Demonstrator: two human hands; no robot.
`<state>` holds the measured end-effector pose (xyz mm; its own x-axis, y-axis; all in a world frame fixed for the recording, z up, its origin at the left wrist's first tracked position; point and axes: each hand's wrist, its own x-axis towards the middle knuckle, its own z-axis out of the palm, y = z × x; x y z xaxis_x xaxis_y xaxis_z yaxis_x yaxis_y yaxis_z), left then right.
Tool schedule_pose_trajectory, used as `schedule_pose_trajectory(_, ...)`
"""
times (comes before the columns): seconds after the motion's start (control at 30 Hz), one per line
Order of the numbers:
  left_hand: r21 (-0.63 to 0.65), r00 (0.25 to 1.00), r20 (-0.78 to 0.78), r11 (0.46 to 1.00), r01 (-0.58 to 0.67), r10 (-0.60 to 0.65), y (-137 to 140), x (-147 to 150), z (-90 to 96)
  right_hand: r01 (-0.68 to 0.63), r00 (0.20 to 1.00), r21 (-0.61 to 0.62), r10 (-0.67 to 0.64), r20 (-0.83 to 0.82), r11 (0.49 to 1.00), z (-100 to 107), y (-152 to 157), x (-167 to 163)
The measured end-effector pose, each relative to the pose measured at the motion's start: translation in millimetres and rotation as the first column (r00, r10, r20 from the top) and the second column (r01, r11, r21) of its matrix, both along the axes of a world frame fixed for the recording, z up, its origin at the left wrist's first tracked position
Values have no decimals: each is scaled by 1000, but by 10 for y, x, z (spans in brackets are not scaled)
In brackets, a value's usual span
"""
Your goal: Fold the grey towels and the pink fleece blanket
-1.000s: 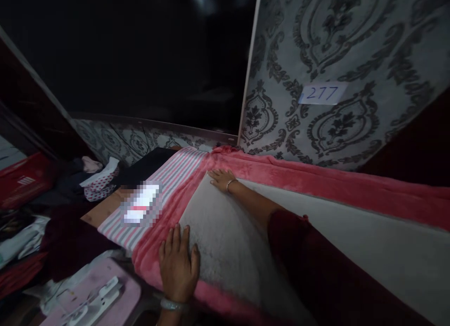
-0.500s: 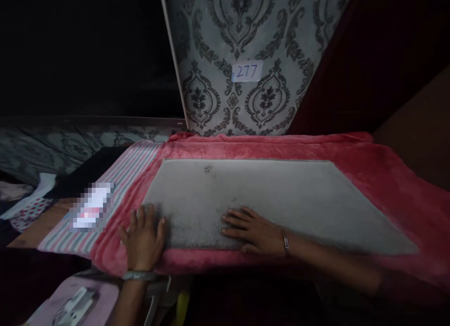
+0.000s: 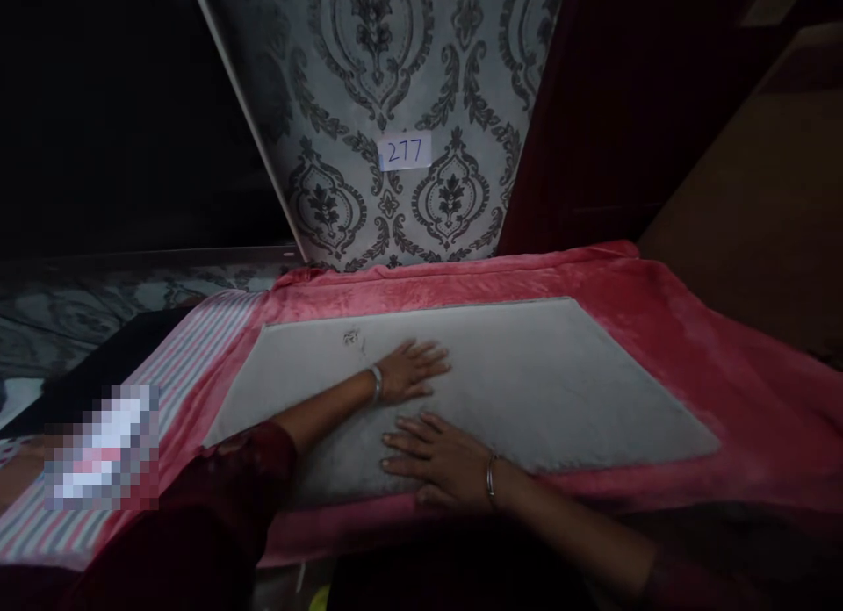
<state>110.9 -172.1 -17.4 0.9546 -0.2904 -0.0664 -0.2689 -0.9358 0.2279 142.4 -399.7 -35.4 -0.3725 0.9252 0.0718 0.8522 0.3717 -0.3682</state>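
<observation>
A pale grey, flat piece of cloth (image 3: 527, 383) lies spread on a red plush blanket (image 3: 632, 312). My left hand (image 3: 413, 370) rests palm down on the middle of the grey cloth, its fingers spread and slightly blurred. Nearer to me, my right hand (image 3: 443, 462) lies flat close to the cloth's front edge, fingers stretched out and apart. Neither hand holds anything. A small dark emblem (image 3: 352, 338) shows on the cloth's upper left part, beyond my left wrist.
On the left a striped cloth (image 3: 177, 352) carries a pixelated, pale object (image 3: 105, 449). A large black screen (image 3: 132, 119) stands behind it. Patterned wallpaper (image 3: 382, 75) bears a paper label (image 3: 405, 150) reading 277. A dark red panel (image 3: 593, 111) rises at the right.
My left hand has moved from the cloth's front left corner to its middle. My right hand stays near the front edge. The view has shifted right and tilted.
</observation>
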Motion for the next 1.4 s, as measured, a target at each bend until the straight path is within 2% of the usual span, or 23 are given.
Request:
schedule_pose_trajectory(0.07, 68, 988, 16, 986, -152, 151, 278, 237, 19, 6, 1000, -8, -6, -3, 1000, 31, 0, 10)
schedule_pose_trajectory(0.2, 127, 910, -6, 903, -411, 415, 671, 590, 145, 32, 999, -11, -33, -36, 999, 89, 16, -6)
schedule_pose_trajectory(0.3, 159, 855, -2, 844, -512, 519, 731, 753, 255, 40, 997, -14, -41, -67, 999, 154, 7, 8)
schedule_pose_trajectory(0.37, 177, 834, 33, 818, -547, 550, 619, 803, 323, 69, 993, -2, -69, -95, 998, 223, -57, 62)
schedule_pose_trajectory(0.4, 173, 846, 50, 830, -531, 531, 510, 803, 348, 93, 990, 8, -92, -109, 996, 263, -116, 104)
schedule_pose_trajectory(0.47, 126, 927, 40, 918, -375, 373, 193, 745, 362, 143, 982, 17, -140, -125, 990, 333, -279, 206)
schedule_pose_trajectory(0.5, 78, 974, 13, 971, -226, 226, 0, 690, 345, 162, 980, 12, -159, -122, 987, 354, -375, 259)
schedule_pose_trajectory(0.53, 12, 999, -28, 999, -43, 43, -201, 625, 313, 176, 978, 0, -175, -112, 984, 362, -469, 310)
schedule_pose_trajectory(0.57, -55, 991, -53, 991, 120, -123, -394, 558, 266, 186, 977, -16, -187, -100, 982, 355, -556, 356)
schedule_pose_trajectory(0.6, -109, 962, -70, 960, 257, -266, -564, 500, 209, 193, 977, -31, -195, -89, 981, 335, -630, 394)
schedule_pose_trajectory(0.63, -149, 935, -64, 929, 338, -350, -698, 461, 148, 196, 977, -40, -199, -80, 980, 305, -686, 426)
schedule_pose_trajectory(0.7, -172, 912, -33, 901, 397, -408, -830, 472, 42, 195, 977, -50, -198, -74, 980, 235, -745, 469)
schedule_pose_trajectory(0.8, -91, 952, 9, 948, 305, -305, -706, 730, -9, 184, 979, -67, -189, -80, 981, 163, -744, 498)
schedule_pose_trajectory(0.93, 11, 998, 20, 999, 52, -53, -282, 1266, 85, 185, 976, -90, -194, -99, 979, 158, -724, 504)
schedule_pose_trajectory(1.0, 32, 995, 14, 995, -96, 96, -113, 1489, 134, 193, 974, -86, -202, -106, 977, 165, -725, 497)
schedule_pose_trajectory(1.07, 62, 969, 10, 967, -248, 248, -22, 1651, 165, 202, 972, -72, -209, -109, 977, 168, -725, 487)
schedule_pose_trajectory(1.17, 112, 908, 51, 901, -418, 415, -37, 1791, 196, 220, 968, -36, -223, -118, 975, 171, -730, 484)
schedule_pose_trajectory(1.27, 125, 869, 131, 862, -492, 477, -179, 1835, 236, 289, 950, 41, -281, -135, 957, 164, -784, 544)
schedule_pose_trajectory(1.4, 122, 868, 177, 865, -487, 464, -403, 1862, 306, 477, 876, 163, -453, -163, 864, 108, -1018, 789)
